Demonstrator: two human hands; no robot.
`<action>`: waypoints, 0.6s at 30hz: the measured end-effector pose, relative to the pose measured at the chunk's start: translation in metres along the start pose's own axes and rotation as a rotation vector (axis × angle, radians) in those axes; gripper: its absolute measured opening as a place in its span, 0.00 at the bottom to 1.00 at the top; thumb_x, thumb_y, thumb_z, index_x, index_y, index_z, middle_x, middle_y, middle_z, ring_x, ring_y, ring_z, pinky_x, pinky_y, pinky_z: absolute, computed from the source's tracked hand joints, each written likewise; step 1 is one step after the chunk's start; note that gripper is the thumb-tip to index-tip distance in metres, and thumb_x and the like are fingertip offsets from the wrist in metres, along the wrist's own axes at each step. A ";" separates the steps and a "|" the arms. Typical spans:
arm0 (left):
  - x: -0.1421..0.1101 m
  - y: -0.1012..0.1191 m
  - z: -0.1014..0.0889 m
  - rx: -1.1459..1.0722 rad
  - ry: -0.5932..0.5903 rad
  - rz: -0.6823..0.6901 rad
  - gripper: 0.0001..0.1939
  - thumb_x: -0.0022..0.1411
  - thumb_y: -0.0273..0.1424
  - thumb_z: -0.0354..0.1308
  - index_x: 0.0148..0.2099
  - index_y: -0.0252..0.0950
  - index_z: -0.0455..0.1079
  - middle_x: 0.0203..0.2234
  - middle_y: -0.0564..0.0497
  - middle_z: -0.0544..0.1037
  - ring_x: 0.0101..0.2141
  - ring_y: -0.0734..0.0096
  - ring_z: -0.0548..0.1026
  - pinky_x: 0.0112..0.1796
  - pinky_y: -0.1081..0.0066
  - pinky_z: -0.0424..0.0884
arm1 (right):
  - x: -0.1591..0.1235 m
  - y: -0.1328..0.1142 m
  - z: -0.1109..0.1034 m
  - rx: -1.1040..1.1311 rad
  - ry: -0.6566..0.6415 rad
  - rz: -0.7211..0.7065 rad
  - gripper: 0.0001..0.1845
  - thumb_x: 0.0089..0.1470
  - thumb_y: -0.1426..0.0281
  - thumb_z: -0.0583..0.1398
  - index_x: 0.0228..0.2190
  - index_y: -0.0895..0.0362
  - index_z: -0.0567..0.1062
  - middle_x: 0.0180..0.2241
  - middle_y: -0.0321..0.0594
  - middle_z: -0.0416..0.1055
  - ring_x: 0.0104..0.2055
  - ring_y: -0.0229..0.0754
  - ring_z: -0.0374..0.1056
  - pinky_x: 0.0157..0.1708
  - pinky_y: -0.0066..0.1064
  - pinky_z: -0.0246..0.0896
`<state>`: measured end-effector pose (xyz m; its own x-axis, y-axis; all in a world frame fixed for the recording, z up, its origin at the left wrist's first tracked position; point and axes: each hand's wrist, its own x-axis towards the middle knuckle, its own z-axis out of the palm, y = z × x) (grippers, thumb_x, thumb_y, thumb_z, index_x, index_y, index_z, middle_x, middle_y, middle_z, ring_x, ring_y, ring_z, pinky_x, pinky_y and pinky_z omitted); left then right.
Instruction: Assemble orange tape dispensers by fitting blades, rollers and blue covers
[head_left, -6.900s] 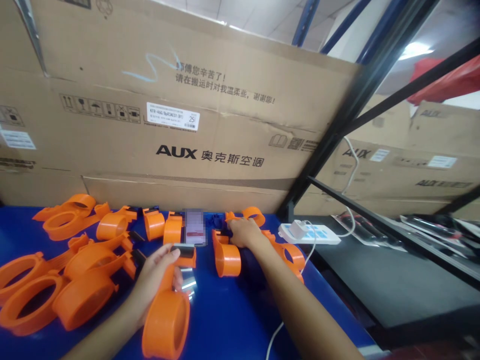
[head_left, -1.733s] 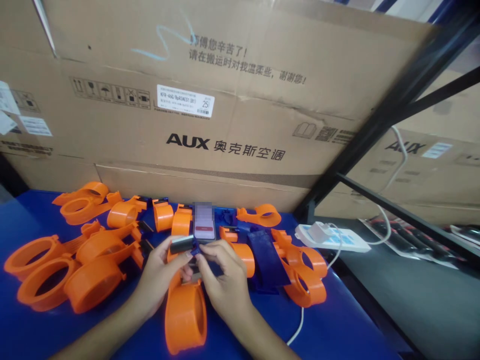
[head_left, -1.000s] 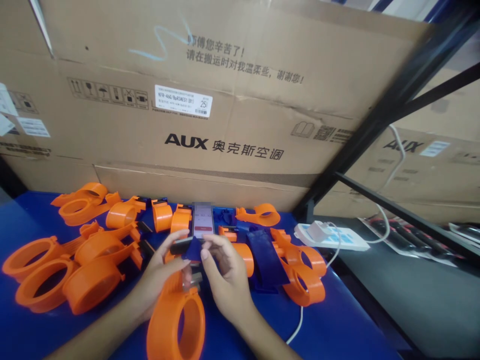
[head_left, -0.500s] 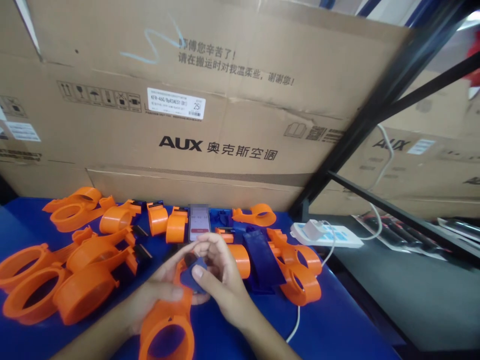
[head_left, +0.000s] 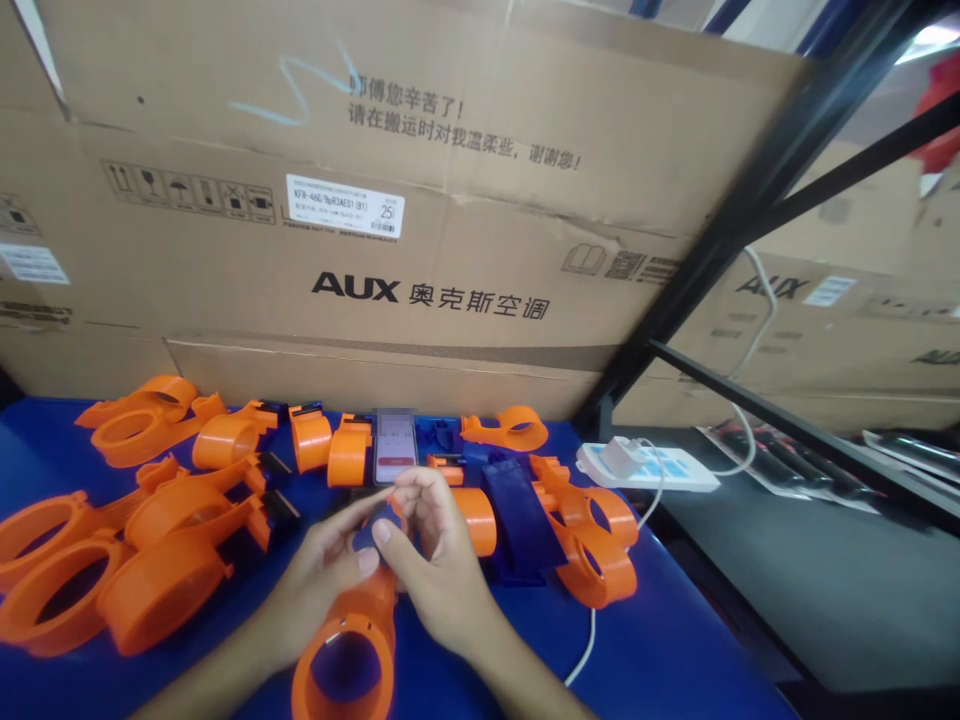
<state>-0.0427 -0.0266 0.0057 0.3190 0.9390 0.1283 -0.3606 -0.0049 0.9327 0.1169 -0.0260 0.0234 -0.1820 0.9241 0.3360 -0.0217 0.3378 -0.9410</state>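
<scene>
Held dispenser: While both hands close around its far end, we find one orange tape dispenser (head_left: 375, 600) above the front of the blue desk (head_left: 450, 680).
Left-hand grip: narrow, the left hand (head_left: 311, 580) wrapped around the held dispenser, thumb beside the small blue plastic piece (head_left: 367, 532).
Right-hand grip: narrow too; the right hand (head_left: 446, 575) presses its thumb on that blue piece.
Direction: we see the ring end pointing towards us, its opening facing the camera, and the long axis running away from us, leaning slightly right.
Other dispensers: we count thirteen loose orange dispensers (head_left: 311, 442), nine on the left, four on the right, overlapping in places.
Phone: one phone (head_left: 395, 450), upper screen blurred, just beyond the hands.
Blue parts: on the right, one flat blue part (head_left: 517, 515) and one smaller blue part (head_left: 442, 435) farther back.
Power strip: one white power strip (head_left: 675, 470), with one plug (head_left: 621, 457).
Carton: one large AUX carton (head_left: 450, 230) behind the desk, cut off above.
Hidden: fingers cover the handle; the ring's lowest rim and two left rings meet the picture edge.
</scene>
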 end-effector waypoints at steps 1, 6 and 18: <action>0.000 0.000 0.000 0.004 -0.007 0.006 0.24 0.63 0.34 0.65 0.61 0.44 0.76 0.62 0.46 0.75 0.65 0.44 0.66 0.65 0.52 0.61 | 0.000 -0.001 0.000 0.009 -0.002 0.001 0.16 0.62 0.64 0.62 0.49 0.50 0.64 0.37 0.35 0.66 0.38 0.40 0.64 0.39 0.34 0.65; 0.001 -0.003 -0.002 0.016 -0.012 0.031 0.24 0.63 0.35 0.65 0.62 0.45 0.75 0.62 0.48 0.75 0.64 0.47 0.68 0.64 0.54 0.62 | 0.002 0.001 -0.001 -0.024 0.010 -0.004 0.12 0.62 0.63 0.62 0.44 0.51 0.66 0.36 0.35 0.65 0.36 0.39 0.63 0.37 0.32 0.64; -0.004 -0.011 -0.005 -0.245 0.172 -0.187 0.25 0.59 0.39 0.68 0.57 0.39 0.77 0.48 0.39 0.84 0.45 0.48 0.82 0.44 0.57 0.79 | 0.000 -0.015 -0.016 -0.349 0.066 -0.231 0.20 0.67 0.65 0.57 0.59 0.49 0.69 0.50 0.45 0.75 0.50 0.49 0.72 0.51 0.45 0.69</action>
<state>-0.0440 -0.0285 -0.0065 0.2549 0.9601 -0.1155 -0.5159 0.2360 0.8235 0.1333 -0.0277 0.0382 -0.1480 0.8225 0.5491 0.2814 0.5673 -0.7739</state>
